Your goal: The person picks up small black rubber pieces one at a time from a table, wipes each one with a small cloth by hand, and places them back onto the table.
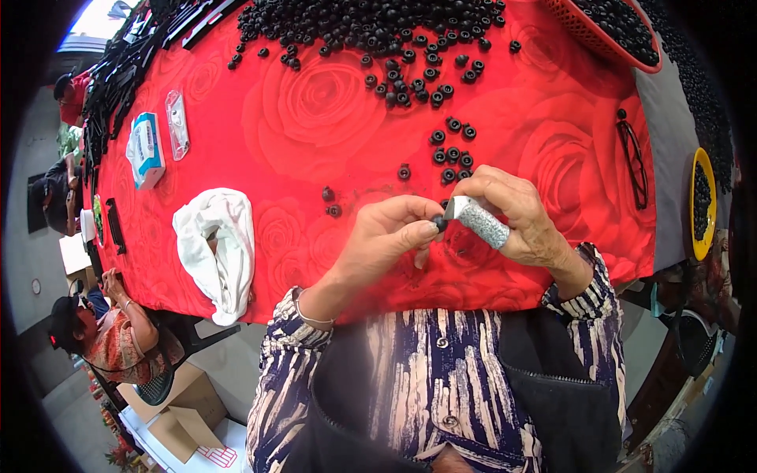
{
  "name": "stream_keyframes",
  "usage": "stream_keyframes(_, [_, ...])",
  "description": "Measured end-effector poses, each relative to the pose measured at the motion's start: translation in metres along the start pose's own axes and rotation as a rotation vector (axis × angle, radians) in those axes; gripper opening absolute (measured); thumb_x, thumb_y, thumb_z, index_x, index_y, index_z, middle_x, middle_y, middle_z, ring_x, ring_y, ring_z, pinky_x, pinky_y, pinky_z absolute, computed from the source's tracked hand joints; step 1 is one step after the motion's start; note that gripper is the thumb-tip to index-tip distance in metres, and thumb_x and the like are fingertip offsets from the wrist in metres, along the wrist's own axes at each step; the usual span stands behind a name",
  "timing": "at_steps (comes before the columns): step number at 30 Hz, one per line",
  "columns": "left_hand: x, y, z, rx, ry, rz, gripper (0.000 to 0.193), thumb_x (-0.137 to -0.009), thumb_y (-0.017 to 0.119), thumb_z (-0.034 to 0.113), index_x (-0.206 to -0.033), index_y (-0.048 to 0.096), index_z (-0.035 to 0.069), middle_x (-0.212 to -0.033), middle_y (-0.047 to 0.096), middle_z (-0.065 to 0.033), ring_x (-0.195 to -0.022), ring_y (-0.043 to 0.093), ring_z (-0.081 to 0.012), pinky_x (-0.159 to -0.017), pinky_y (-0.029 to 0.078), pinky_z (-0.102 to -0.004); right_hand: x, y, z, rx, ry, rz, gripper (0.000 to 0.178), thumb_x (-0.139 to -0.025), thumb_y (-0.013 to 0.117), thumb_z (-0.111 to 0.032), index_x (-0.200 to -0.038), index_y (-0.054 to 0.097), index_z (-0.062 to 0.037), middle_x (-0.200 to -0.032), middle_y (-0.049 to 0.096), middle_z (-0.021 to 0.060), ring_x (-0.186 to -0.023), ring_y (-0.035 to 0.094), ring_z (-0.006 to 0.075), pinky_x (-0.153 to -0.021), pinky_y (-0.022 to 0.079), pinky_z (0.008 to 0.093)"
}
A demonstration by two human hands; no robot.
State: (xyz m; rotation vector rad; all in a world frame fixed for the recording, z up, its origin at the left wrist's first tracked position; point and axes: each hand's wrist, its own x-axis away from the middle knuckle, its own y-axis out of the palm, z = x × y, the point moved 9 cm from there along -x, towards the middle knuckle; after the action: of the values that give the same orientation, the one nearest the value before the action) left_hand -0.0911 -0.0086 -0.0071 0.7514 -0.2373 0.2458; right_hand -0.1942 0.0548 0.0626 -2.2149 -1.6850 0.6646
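Observation:
My left hand (382,236) pinches a small round black part (440,224) between thumb and fingertips, just above the red tablecloth. A short knife (482,224) with a thick, speckled grey handle is gripped in my right hand (516,213). Its metal blade reaches the black part, and the exact contact is hidden by my fingers. Beyond my hands lie several loose black parts (452,154) of the same kind, round with a ringed hole. Two more black parts (331,210) rest left of my left hand.
A large pile of black parts (371,24) covers the far side of the red tablecloth (315,102). White cloth (213,248), a tissue pack (146,150) and long black strips (118,102) lie left. Red basket (643,59) and yellow basket (697,244) stand right. A person (118,335) sits left.

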Motion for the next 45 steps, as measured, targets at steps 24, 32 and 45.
stream_keyframes(24, [-0.001,0.002,-0.007,0.078,-0.036,-0.028,0.023,-0.090,0.057,0.013,-0.106,0.058,-0.004,-0.086,0.061,-0.0061,-0.063,0.055,-0.0099,-0.054,0.046,-0.0221,0.002,0.008,0.009,-0.074,0.084,-0.063,0.022,-0.079,0.064,-0.013,-0.096,0.057,0.0001,-0.077,0.051,0.0111,-0.064,0.056,0.0247,-0.054,0.043,0.0332])
stream_keyframes(32, [-0.001,0.002,-0.009,0.125,-0.074,-0.031,0.023,-0.091,0.057,0.013,-0.107,0.057,-0.004,-0.085,0.060,-0.0060,-0.065,0.055,-0.0100,-0.054,0.047,-0.0221,0.000,0.010,0.009,-0.071,0.041,-0.067,0.023,-0.079,0.064,-0.014,-0.096,0.057,-0.0008,-0.077,0.052,0.0115,-0.066,0.057,0.0273,-0.056,0.044,0.0355])
stream_keyframes(45, [0.005,0.000,-0.020,0.283,-0.028,0.007,0.023,-0.092,0.054,0.011,-0.110,0.057,-0.003,-0.086,0.059,-0.0073,-0.069,0.057,-0.0112,-0.055,0.049,-0.0230,-0.002,0.015,0.010,-0.092,-0.018,-0.145,0.021,-0.076,0.065,-0.010,-0.093,0.058,-0.0013,-0.074,0.053,0.0116,-0.065,0.057,0.0280,-0.055,0.044,0.0360])
